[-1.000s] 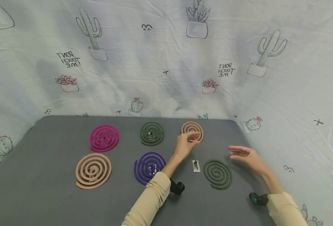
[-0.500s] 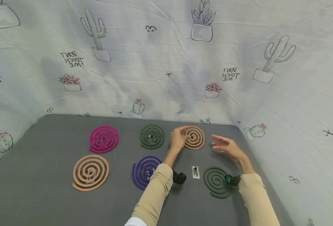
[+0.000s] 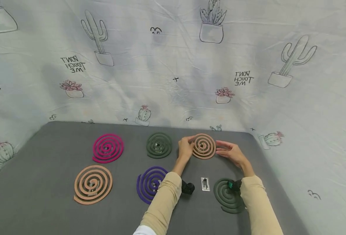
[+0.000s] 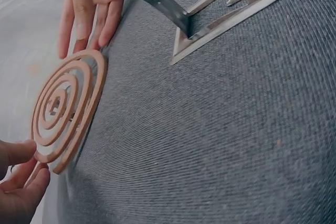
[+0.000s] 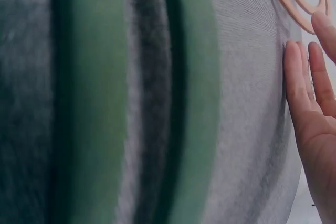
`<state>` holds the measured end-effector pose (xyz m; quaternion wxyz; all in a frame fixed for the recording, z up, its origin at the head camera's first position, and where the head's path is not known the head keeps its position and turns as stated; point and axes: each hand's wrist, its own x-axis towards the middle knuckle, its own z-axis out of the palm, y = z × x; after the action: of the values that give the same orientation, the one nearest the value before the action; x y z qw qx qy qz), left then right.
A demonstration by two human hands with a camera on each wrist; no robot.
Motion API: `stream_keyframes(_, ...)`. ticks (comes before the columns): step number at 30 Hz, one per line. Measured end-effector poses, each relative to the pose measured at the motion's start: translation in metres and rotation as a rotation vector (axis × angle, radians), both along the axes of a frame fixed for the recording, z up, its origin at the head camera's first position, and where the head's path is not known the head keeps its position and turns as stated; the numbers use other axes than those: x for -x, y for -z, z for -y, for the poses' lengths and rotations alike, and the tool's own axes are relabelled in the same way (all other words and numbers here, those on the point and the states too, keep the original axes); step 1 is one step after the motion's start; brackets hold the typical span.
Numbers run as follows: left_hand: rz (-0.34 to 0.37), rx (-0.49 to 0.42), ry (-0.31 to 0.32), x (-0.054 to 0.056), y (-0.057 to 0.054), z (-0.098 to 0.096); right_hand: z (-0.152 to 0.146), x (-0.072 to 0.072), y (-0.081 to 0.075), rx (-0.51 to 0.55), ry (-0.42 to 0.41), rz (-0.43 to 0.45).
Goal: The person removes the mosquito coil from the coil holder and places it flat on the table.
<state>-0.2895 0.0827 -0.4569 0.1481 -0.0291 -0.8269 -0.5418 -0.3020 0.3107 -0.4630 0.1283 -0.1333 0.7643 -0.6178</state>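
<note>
A tan mosquito coil (image 3: pixel 203 150) lies at the back right of the grey table, over a small metal stand partly visible through its rings. My left hand (image 3: pixel 185 150) pinches the coil's left edge, thumb on top and fingers at the rim, as the left wrist view shows. On the opposite side, my right hand (image 3: pixel 233 154) has its fingers fairly straight, their tips at or very near the coil's right edge; contact is hard to tell. Under the right wrist lies a green mosquito coil (image 3: pixel 226 199), blurred and close in the right wrist view.
A bare metal coil stand (image 3: pixel 205 184) lies between the forearms. Leftward are a dark green coil (image 3: pixel 159 154), a purple coil (image 3: pixel 141 186), a pink coil (image 3: pixel 108 160) and another tan coil (image 3: pixel 93 202). Printed cloth (image 3: pixel 173 58) hangs behind the table.
My left hand has gone from above the back tan coil to its left edge. The right hand has moved left and inward to the coil's right side, its wrist now over the green coil.
</note>
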Motion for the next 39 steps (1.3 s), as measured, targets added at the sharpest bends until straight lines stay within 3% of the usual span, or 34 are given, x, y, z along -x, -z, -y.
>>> stream_keyframes(4, -0.009, 0.001, -0.005, -0.001, 0.001, 0.001, 0.006, 0.003, 0.004, 0.074, -0.045, -0.049)
stream_keyframes(7, -0.011, -0.008, -0.017, -0.001, 0.002, 0.000, 0.010, 0.004, 0.006, 0.089, -0.027, -0.068)
stream_keyframes(13, 0.026, -0.047, -0.050, -0.002, 0.002, -0.001, 0.017, 0.008, 0.004, -0.029, 0.030, -0.040)
stream_keyframes(18, 0.016, -0.058, -0.071, -0.002, 0.004, 0.000, 0.016, 0.007, -0.001, -0.084, 0.012, -0.046)
stream_keyframes(22, -0.005, -0.061, -0.089, -0.002, 0.007, -0.001, 0.015, 0.006, -0.003, -0.084, 0.003, -0.073)
stream_keyframes(27, -0.005, -0.070, -0.102, -0.002, 0.009, -0.003, 0.012, 0.005, 0.001, -0.056, 0.050, -0.108)
stream_keyframes(39, -0.001, -0.086, -0.118, -0.003, 0.009, -0.003, 0.012, 0.009, 0.004, -0.018, 0.064, -0.109)
